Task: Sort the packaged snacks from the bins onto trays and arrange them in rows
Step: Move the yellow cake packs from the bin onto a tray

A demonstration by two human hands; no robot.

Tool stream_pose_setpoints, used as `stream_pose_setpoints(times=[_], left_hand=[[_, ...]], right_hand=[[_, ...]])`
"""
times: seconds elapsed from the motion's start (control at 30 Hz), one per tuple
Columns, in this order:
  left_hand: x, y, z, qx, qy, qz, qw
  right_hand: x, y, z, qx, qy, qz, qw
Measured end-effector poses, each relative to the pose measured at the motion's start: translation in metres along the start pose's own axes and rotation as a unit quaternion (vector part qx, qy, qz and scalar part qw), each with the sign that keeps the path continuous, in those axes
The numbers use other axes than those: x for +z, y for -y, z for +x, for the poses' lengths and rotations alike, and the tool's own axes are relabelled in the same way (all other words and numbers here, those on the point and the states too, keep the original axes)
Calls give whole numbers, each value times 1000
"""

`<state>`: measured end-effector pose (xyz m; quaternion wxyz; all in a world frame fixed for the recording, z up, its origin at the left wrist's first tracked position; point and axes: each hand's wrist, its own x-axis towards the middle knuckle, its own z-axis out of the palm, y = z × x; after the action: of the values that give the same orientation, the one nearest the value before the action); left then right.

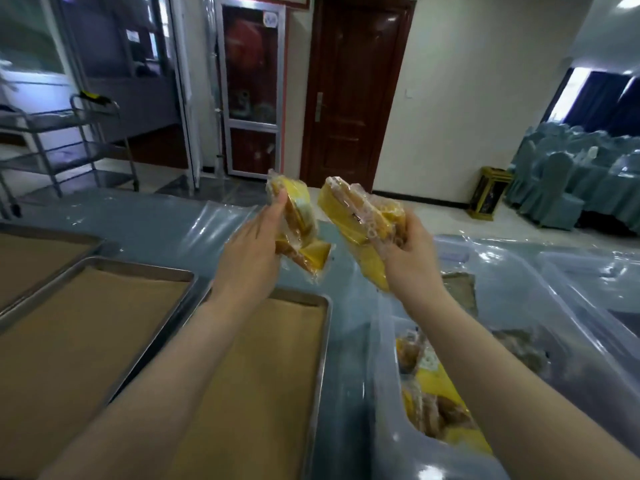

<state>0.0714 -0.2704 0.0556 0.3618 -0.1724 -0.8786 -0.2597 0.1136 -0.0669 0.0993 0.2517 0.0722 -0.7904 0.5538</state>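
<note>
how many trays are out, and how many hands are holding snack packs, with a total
metal trays: 3
hands holding yellow snack packs: 2 (left hand, right hand)
total: 5

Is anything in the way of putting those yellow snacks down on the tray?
Nothing visible. The left hand and right hand hold yellow snack packs in the air, and the nearest tray below shows only its brown lining.
</note>
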Motion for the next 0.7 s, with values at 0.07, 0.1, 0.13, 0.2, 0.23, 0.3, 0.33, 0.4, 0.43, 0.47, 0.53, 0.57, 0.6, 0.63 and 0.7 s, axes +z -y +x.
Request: stream_pose_setpoints(times=[0.07, 0.1, 0.13, 0.2, 0.23, 0.3, 0.33, 0.4, 0.43, 0.47, 0.53, 0.57, 0.6, 0.63, 0.7], left_hand=[[-17, 29, -17, -9, 3, 12, 1000], [-24, 44, -28, -13, 9, 19, 1000], [-30, 61, -39, -16, 21, 24, 999], [-37, 93, -64, -28, 54, 21, 998], [-39, 108, -77, -44, 74, 15, 996], [-38, 134, -104, -84, 113, 6, 990], [-35, 145, -118, -94, 132, 2, 987], [-28, 163, -142, -91, 177, -3, 980], [-25, 171, -152, -89, 201, -3, 975], [-20, 178, -161, -88, 226, 4, 970], [-12, 190, -176, -74, 271, 34, 959], [-8, 193, -183, -67, 292, 48, 953], [-5, 196, -191, -64, 312, 56, 946], [-3, 198, -198, -65, 329, 56, 940], [3, 201, -211, -75, 357, 43, 930]], right_hand=[[37, 4, -7, 12, 12, 9, 1000], [54, 4, -12, 18, 22, 11, 1000], [72, 3, -20, 21, 38, 12, 999], [106, -6, -39, 32, 67, 9, 997], [123, -12, -51, 47, 75, 6, 996], [152, -28, -74, 89, 79, 7, 993], [164, -37, -86, 108, 82, 6, 991], [184, -56, -107, 138, 95, -18, 986], [192, -66, -118, 154, 101, -33, 982], [199, -75, -127, 172, 102, -46, 979], [209, -89, -143, 205, 96, -66, 972], [213, -97, -150, 215, 97, -83, 968], [216, -105, -157, 217, 99, -110, 965], [218, -113, -164, 213, 102, -147, 960], [222, -125, -175, 198, 110, -224, 948]])
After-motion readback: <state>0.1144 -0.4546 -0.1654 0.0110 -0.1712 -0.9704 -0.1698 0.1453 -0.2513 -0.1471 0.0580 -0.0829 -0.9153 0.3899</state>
